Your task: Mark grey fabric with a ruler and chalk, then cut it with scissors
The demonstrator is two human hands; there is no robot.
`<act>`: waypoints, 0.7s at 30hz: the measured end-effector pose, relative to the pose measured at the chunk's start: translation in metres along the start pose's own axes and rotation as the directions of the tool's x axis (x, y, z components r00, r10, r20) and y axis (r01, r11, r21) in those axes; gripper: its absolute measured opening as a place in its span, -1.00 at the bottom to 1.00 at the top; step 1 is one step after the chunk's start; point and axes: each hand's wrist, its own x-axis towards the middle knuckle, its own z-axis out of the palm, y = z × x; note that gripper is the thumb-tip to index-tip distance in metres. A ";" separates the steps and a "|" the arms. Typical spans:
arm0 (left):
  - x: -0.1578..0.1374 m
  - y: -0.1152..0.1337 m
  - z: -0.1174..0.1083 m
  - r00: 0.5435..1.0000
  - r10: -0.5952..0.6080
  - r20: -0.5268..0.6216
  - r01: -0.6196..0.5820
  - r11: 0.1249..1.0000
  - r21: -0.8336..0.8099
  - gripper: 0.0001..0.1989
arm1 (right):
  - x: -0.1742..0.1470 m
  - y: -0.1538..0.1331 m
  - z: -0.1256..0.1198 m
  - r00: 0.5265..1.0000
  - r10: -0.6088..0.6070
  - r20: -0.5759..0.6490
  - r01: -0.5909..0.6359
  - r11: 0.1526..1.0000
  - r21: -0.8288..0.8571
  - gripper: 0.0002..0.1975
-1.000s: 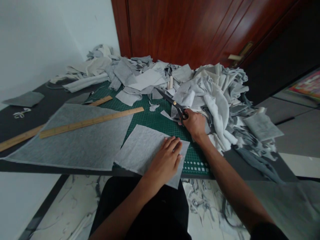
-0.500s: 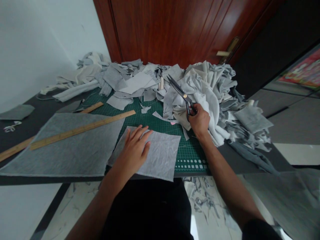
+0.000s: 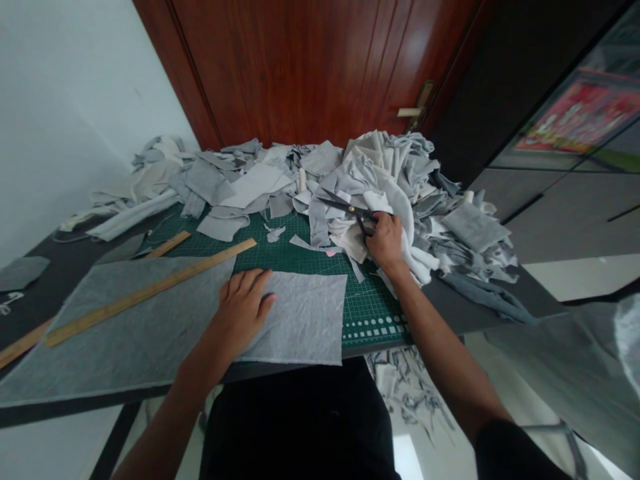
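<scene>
My left hand (image 3: 244,307) lies over the left part of a small grey fabric piece (image 3: 305,317), fingers stretched out and bent slightly over its edge. That piece rests partly on the green cutting mat (image 3: 280,257), its front edge at the table's front. In my right hand (image 3: 386,241) is a pair of black scissors (image 3: 352,209), held by the handles with the blades parted and pointing left over the heap of scraps. To the left, a larger grey fabric sheet (image 3: 135,340) has a wooden ruler (image 3: 155,290) lying slantwise on it.
Heaped grey and white fabric scraps (image 3: 375,167) line the back and right of the table. Another wooden strip (image 3: 25,345) shows at the left. A wooden door (image 3: 300,67) stands behind. Cut strips (image 3: 410,393) litter the floor.
The view has shifted. My left hand has slid left across the small fabric piece, uncovering more of it. The scissors have come down toward the scraps, turned flatter, with blades wider apart.
</scene>
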 end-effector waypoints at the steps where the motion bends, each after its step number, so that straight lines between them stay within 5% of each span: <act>1: 0.002 -0.001 -0.003 1.000 -0.004 0.011 0.004 1.000 0.024 -0.57 | -0.001 -0.001 -0.001 1.000 -0.006 0.015 0.006 1.000 -0.011 -0.50; 9: 0.024 -0.006 -0.030 0.999 0.007 0.051 -0.011 0.997 0.080 -0.83 | -0.005 -0.009 -0.003 1.000 -0.022 0.019 0.022 1.000 -0.005 -0.49; 15: 0.044 -0.011 -0.055 0.981 0.002 -0.192 -0.015 0.997 -0.071 -0.80 | -0.006 -0.008 -0.001 0.998 -0.052 0.020 0.052 0.999 0.013 -0.50; 21: 0.076 -0.019 -0.111 0.907 -0.135 -0.399 0.078 0.985 -0.156 -0.73 | -0.003 -0.007 -0.001 0.998 -0.049 0.038 0.047 0.998 0.039 -0.51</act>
